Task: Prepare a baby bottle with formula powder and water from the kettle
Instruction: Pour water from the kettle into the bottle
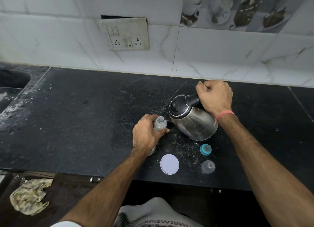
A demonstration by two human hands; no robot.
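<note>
My left hand (147,133) grips a clear baby bottle (160,123) standing on the black counter (76,125). The bottle is open at the top. My right hand (215,97) grips the black handle of a steel kettle (193,119), which is tilted to the left. Its spout sits at the bottle's mouth and a thin stream of water runs in. A teal bottle ring with its teat (205,149) and a clear cap (208,167) lie in front of the kettle.
A round white lid (169,164) lies near the counter's front edge. A sink (10,84) is at the far left. A socket plate (126,34) hangs on the tiled wall behind. A crumpled cloth (29,195) lies below the counter at left.
</note>
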